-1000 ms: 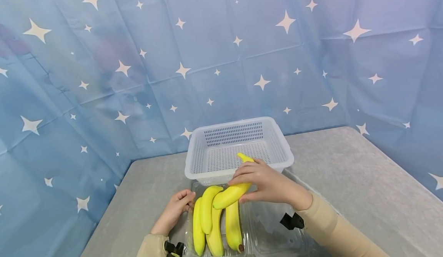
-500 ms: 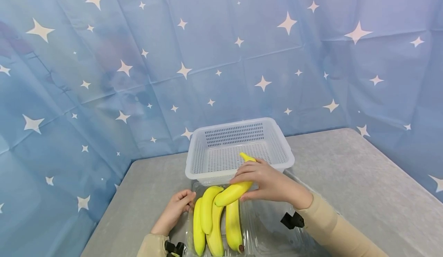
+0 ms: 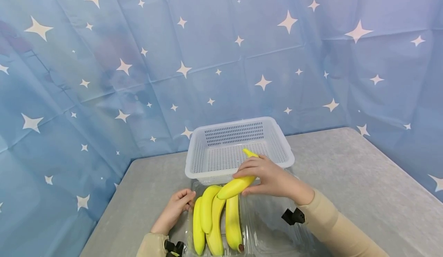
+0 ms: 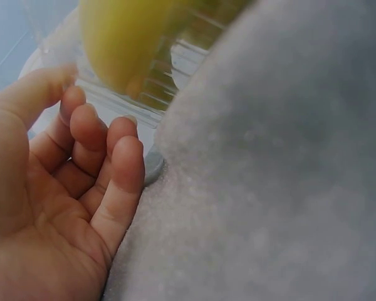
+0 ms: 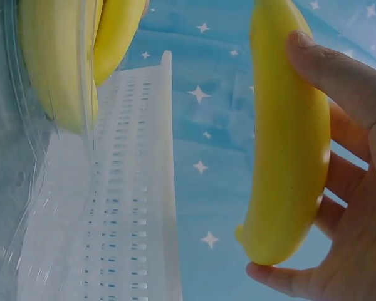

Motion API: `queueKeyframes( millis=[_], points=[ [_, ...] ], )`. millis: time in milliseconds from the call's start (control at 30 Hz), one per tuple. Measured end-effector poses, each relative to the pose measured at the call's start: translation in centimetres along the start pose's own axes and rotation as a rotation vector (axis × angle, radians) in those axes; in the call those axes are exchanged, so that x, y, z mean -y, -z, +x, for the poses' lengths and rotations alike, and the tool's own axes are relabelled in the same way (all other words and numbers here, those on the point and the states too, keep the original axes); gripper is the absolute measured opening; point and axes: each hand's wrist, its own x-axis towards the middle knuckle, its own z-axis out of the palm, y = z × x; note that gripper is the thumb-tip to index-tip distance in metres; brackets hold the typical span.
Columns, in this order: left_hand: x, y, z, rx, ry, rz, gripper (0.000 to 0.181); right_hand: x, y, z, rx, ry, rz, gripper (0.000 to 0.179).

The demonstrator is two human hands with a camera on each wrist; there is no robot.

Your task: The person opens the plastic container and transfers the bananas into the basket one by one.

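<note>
My right hand (image 3: 268, 176) grips a yellow banana (image 5: 288, 144), thumb on one side and fingers on the other. In the head view that banana is tilted above the others, its stem end over the basket's near rim. Several more bananas (image 3: 214, 226) lie lengthwise in the left half of an open clear plastic clamshell container (image 3: 246, 226). At the container's left edge is my left hand (image 3: 178, 207). The left wrist view shows its thumb and forefinger (image 4: 69, 103) pinching the clear rim, the other fingers curled.
A white perforated plastic basket (image 3: 238, 149) stands behind the container. The clamshell's other half (image 3: 273, 226) lies flat to the right, under my right forearm. Both rest on a grey table (image 3: 346, 161). A blue star-patterned cloth (image 3: 221, 49) hangs behind the table.
My right hand has lifted the banana slightly up and to the right, away from the other bananas. The left hand stays in place.
</note>
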Motion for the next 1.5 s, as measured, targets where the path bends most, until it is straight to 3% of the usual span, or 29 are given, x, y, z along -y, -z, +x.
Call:
queueKeyframes(
  millis=[633,1200,1500],
  points=[
    [0.1,0.0,-0.1,-0.004,0.003,0.006,0.027,-1.4,0.8,-0.4,-0.046,-0.055,0.008,0.046],
    [0.0,-0.1,-0.1,-0.015,-0.003,0.013,0.027,-2.5,0.8,-0.9,-0.055,-0.16,-0.016,0.046],
    [2.1,0.6,1.1,-0.045,-0.013,0.032,0.032,-3.2,0.6,-1.2,-0.045,-0.222,-0.01,0.045]
  ],
)
